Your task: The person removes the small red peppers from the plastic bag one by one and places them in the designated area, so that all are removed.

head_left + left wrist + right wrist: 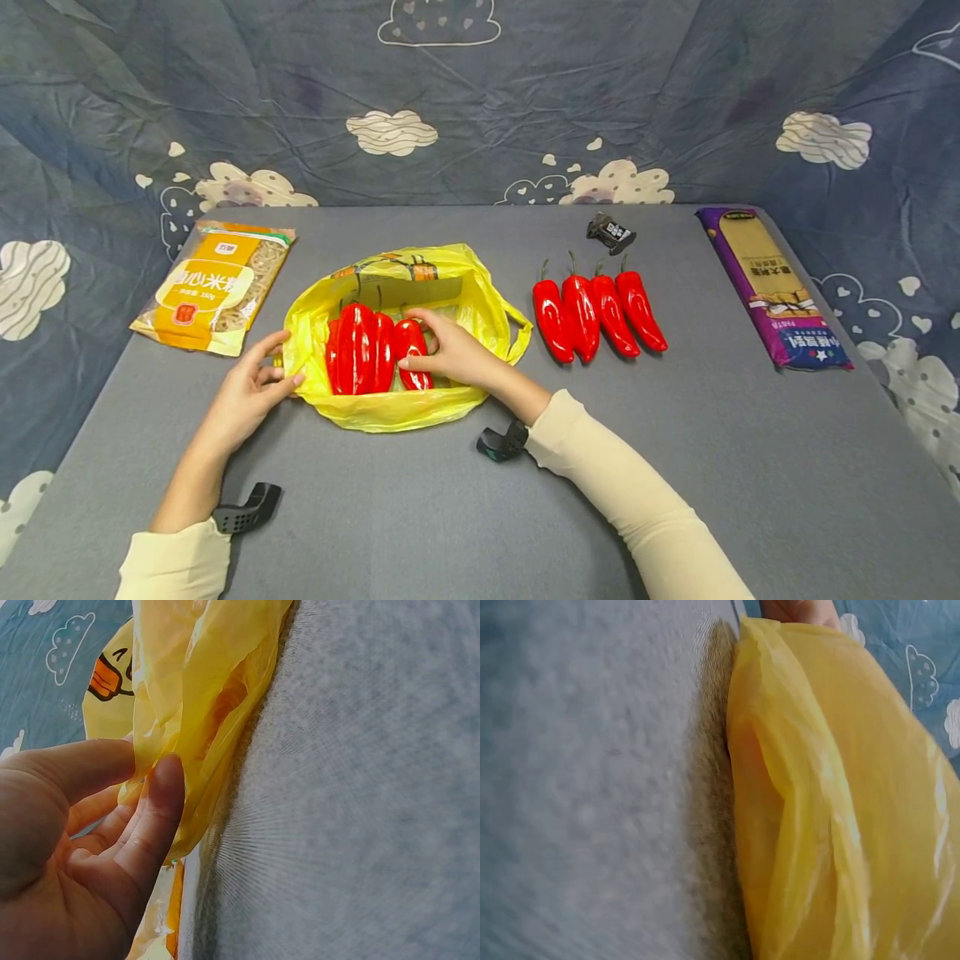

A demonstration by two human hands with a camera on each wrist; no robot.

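A yellow plastic bag (420, 410) lies on its side with its mouth facing up, several glossy red chili peppers (358, 350) lined up within. My left hand (243, 393) pinches the bag's left edge; in the left wrist view, thumb (166, 784) and forefinger meet on the thin plastic. Inside the mouth, my right hand (453, 354) holds the rightmost red chili pepper (414, 379) between thumb and fingers. The bag's wall (810, 810) covers the right hand's grip in the right wrist view.
Several more red chili peppers (598, 317) lie in a row right of the bag. Behind them sits a small black packet (611, 233). An orange noodle pack (217, 287) lies at the left, a purple pasta pack (776, 292) at the right. Patterned cloth (480, 108) hangs behind the table.
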